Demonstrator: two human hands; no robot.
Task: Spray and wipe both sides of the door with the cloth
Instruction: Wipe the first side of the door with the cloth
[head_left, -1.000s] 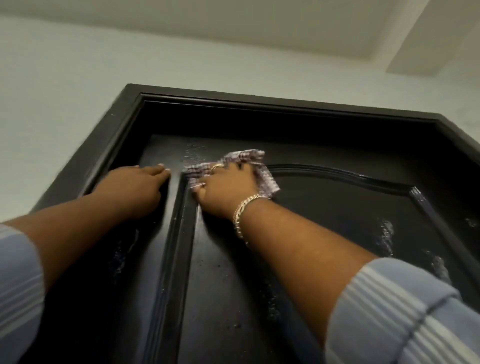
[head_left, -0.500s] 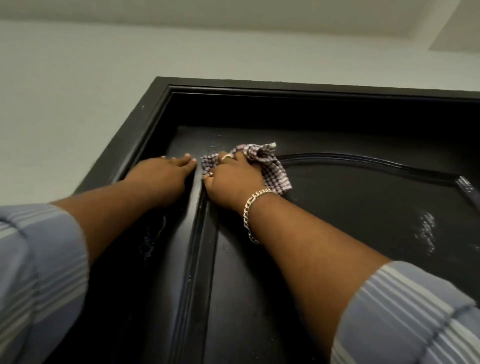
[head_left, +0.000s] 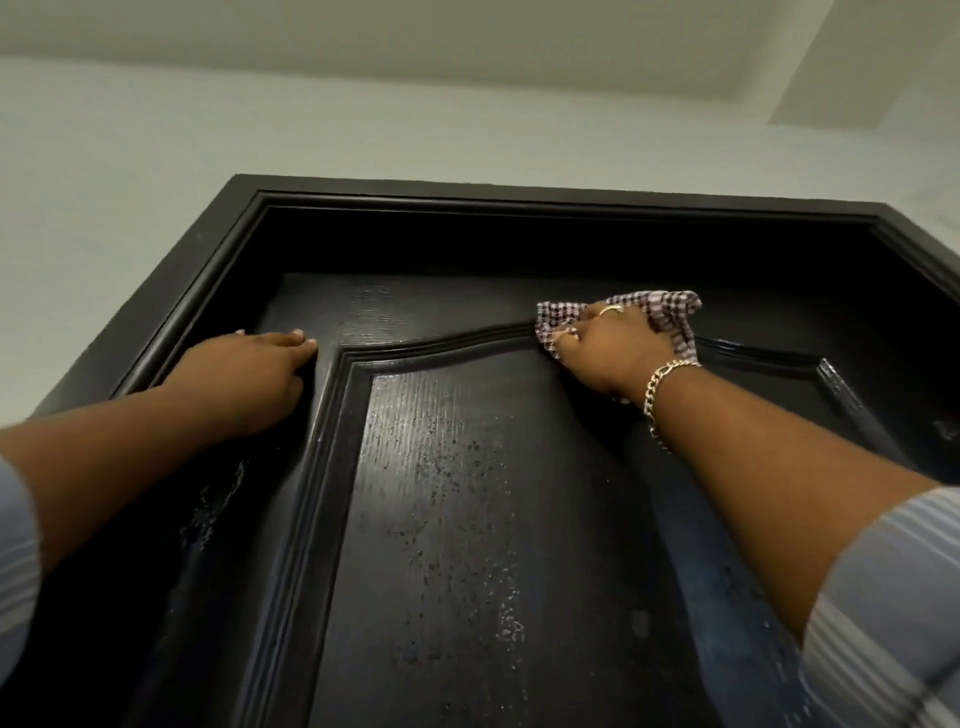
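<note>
Head view shows droplets beading low on the door (head_left: 467, 519); farther up, the left hand (head_left: 249, 379) presses flat, fingers together. Beyond, the right hand (head_left: 608, 348) bunches the cloth (head_left: 670, 312) against the arched moulding; skipped droplets could dry streaky.

The right hand (head_left: 605, 351) covers most of the cloth (head_left: 670, 312).

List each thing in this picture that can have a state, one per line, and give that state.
Black panelled wooden door: shut in its frame, wet with spray droplets.
Checked purple-and-white cloth: bunched, pressed to the door's curved moulding.
Right hand: grips the cloth against the door.
Left hand: fingers straight, resting flat on the door, holding nothing.
Gold chain bracelet: worn on the right wrist.
</note>
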